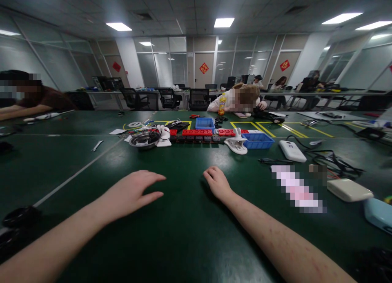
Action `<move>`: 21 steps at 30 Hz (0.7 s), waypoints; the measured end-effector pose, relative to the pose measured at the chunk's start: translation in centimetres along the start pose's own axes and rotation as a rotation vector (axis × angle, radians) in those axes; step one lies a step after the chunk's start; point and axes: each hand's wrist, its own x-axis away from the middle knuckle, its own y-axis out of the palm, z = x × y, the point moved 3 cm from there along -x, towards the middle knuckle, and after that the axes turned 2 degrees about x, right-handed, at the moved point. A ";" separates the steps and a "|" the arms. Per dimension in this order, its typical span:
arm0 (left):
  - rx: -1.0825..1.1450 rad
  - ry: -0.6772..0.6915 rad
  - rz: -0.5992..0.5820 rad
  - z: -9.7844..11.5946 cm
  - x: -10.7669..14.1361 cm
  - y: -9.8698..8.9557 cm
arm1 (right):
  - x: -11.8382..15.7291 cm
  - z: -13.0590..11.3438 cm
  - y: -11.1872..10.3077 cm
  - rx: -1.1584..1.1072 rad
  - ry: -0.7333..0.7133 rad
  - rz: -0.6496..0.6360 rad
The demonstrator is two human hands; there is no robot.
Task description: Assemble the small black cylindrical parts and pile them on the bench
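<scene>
My left hand (136, 193) is held over the green table (171, 242), its thumb and fingers apart with nothing between them. To its right, my right hand (218, 183) is at the table surface with its fingers curled in; nothing shows in it. Beyond both hands runs a row of red and black power strips (197, 136). A white clip-on base (237, 144) is the nearest thing ahead of my right hand. Ahead of my left hand are a metal bowl (144, 140) holding small parts and cables, and another white clip-like piece (164, 137).
Blue bins (259, 141) stand past the white base. On the right lie a white power bank (292, 151), black cables (339, 162), a cream case (349, 190) and a light blue case (379, 213). A wrench (97, 145) lies left. A person (235, 101) leans on the far edge beside a yellow bottle (221, 104).
</scene>
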 end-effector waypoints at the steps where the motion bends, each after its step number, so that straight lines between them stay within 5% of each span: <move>1: 0.041 0.091 0.013 2.4 -1.4 0.9 | 0.0 -0.1 -0.1 -0.004 -0.002 0.010; 4: 0.210 0.341 0.016 8.7 -4.4 4.5 | 0.2 -0.3 -0.7 -0.023 0.008 0.066; 7: 0.276 0.501 -0.020 12.5 -5.4 8.5 | 0.4 0.0 -1.2 -0.051 0.038 0.132; 13: 0.326 0.491 -0.111 13.1 -5.4 12.0 | -0.8 -0.6 -2.5 -0.120 0.090 0.214; 16: 0.333 0.482 -0.127 12.7 -5.4 12.0 | -1.1 -5.3 -6.7 -0.130 0.026 0.204; 19: 0.374 0.480 -0.150 12.5 -5.4 11.8 | 0.5 -11.1 -13.7 -0.031 -0.157 0.166; 21: 0.396 0.484 -0.159 12.4 -5.4 11.6 | 2.1 -12.2 -18.8 0.066 -0.130 0.279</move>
